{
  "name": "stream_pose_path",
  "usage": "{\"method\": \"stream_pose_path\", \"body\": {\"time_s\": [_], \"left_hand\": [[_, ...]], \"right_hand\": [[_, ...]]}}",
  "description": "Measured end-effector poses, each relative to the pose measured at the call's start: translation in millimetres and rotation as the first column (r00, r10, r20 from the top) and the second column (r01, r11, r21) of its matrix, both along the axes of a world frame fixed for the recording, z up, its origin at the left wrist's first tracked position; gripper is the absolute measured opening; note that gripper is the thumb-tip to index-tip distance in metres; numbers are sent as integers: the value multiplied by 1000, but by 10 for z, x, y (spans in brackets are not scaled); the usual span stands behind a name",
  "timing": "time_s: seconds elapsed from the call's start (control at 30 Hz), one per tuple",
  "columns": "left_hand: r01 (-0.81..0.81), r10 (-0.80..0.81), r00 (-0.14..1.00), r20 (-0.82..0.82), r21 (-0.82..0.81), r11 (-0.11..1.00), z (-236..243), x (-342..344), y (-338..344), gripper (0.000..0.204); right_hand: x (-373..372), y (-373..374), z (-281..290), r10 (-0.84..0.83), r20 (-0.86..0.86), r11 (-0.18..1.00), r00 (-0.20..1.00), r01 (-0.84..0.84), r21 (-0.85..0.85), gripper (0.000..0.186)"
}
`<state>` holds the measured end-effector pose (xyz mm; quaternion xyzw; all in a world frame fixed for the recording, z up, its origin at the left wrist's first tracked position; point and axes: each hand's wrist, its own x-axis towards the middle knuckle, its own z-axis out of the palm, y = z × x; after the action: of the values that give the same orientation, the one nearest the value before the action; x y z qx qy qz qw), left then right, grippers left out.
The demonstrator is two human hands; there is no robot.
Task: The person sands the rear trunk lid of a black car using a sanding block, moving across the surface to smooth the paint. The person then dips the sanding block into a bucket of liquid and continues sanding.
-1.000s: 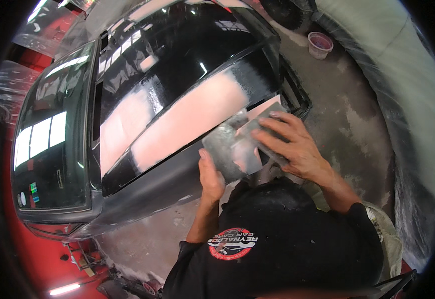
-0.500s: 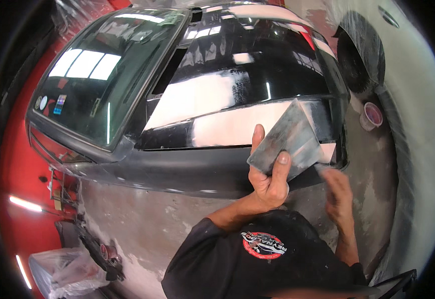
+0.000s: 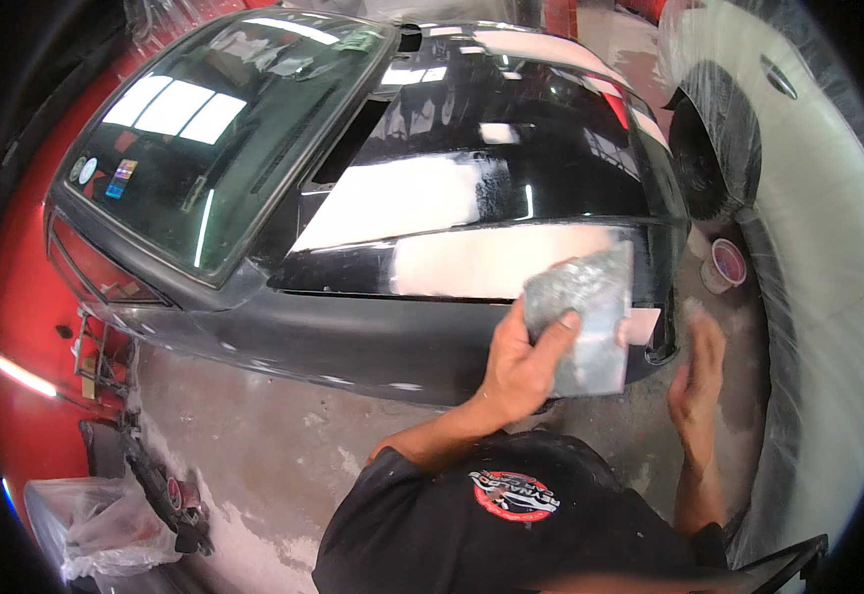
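My left hand [image 3: 526, 366] is closed on a flat, grey-smeared plate [image 3: 590, 322], thumb on top, held over the near front fender [image 3: 402, 342] of a black car. To its right, my right hand [image 3: 701, 371] is raised, apart from the plate. Its fingers look pressed together and are blurred; a small greyish thing seems to show at their tips, too smeared to name. Beyond the plate lies the glossy black hood [image 3: 570, 148], with a pale pink patch [image 3: 471, 259] along its near edge and a whiter patch [image 3: 392, 193] farther in.
The windshield [image 3: 204, 139] is at the left. A small tub [image 3: 724, 265] with a reddish inside stands on the floor beyond my right hand. A plastic-draped light vehicle [image 3: 813, 257] borders the right side. Crumpled plastic sheeting [image 3: 105, 525] lies at the lower left.
The plate has turned more upright in my left hand and come slightly nearer me. My right hand has moved away from it to the right. The view has shifted slightly.
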<state>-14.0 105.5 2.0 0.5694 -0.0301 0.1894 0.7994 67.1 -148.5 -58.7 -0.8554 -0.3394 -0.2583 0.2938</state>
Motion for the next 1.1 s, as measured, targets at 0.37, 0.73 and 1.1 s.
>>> {"method": "stream_pose_path", "body": {"time_s": [0.37, 0.73, 1.1], "left_hand": [[-16, 14, 998, -66, -21, 1000, -190, -212, 654, 35], [-349, 329, 936, 123, 220, 911, -155, -713, 1058, 45], [-900, 942, 298, 154, -283, 331, -213, -1107, 3103, 62]], "right_hand": [[-259, 879, 303, 314, -28, 947, 949, -311, 75, 63], [-755, 1455, 360, 442, -176, 858, 879, -472, -204, 54], [-959, 1281, 345, 152, -354, 835, 923, 72, 546, 46]]}}
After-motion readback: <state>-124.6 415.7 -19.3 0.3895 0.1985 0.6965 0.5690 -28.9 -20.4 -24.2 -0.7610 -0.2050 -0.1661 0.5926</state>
